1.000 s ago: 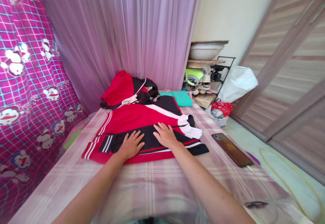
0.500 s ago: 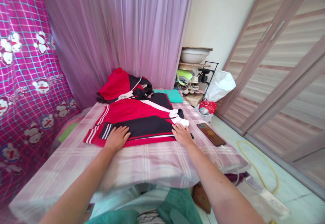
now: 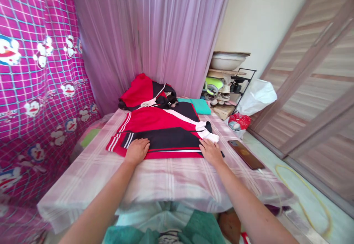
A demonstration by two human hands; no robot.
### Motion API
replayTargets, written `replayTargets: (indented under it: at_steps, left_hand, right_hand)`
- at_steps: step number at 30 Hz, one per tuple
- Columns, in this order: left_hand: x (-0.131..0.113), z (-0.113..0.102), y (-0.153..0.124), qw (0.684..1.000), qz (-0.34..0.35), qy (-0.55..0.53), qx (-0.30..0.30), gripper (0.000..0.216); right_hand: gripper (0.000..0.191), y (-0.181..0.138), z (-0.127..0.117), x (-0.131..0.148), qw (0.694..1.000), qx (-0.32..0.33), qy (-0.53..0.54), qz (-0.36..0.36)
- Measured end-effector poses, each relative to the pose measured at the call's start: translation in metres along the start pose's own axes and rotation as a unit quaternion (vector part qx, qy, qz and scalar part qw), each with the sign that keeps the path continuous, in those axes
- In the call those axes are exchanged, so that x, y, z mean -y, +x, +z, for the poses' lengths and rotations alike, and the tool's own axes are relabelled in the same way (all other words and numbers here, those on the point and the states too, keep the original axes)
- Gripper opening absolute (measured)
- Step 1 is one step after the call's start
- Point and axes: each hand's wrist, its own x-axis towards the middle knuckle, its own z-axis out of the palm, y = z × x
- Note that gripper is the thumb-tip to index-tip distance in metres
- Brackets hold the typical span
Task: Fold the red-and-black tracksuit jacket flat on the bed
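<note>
- My left hand and right hand rest palm-down, well apart, on the near side of the red-and-black jacket, pinching nothing.
- I judge the jacket partly arranged: its body is spread, with the black sleeve laid straight across.
- The far crumpled garment looks unsorted.
- I have bare tabletop near and left; the phone limits room at right.

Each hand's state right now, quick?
Left hand: open, resting on the jacket near its striped cuff.
Right hand: open, resting on the same jacket by its white part.
</note>
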Motion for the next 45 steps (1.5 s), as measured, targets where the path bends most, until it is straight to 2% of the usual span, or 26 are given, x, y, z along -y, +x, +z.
replayTargets:
  at_steps: [10, 21, 26, 30, 39, 45]
  left_hand:
    - [-0.002, 0.0, -0.004, 0.999, -0.023, 0.002, 0.027, 0.043]
    - [0.001, 0.001, -0.009, 0.999, -0.027, -0.001, 0.02, 0.042]
    - [0.002, 0.002, -0.012, 0.999, -0.039, 0.011, 0.031, 0.043]
    - [0.001, 0.0, -0.013, 0.998, -0.047, 0.015, 0.036, 0.041]
    - [-0.01, -0.004, -0.012, 0.996, -0.08, 0.017, 0.044, 0.039]
    - [-0.01, -0.006, -0.007, 0.996, -0.073, 0.02, 0.038, 0.041]
  right_hand:
    - [0.045, 0.0, 0.024, -0.014, 0.996, -0.077, -0.022, -0.038]
    - [0.048, -0.01, 0.041, -0.023, 0.986, -0.145, 0.033, -0.079]
    - [0.048, -0.017, 0.055, -0.031, 0.982, -0.143, 0.052, -0.114]
    - [0.048, -0.025, 0.06, -0.03, 0.98, -0.153, 0.062, -0.112]
    - [0.051, -0.027, 0.054, -0.027, 0.977, -0.154, 0.075, -0.124]
    - [0.051, -0.025, 0.043, -0.021, 0.987, -0.111, 0.067, -0.094]
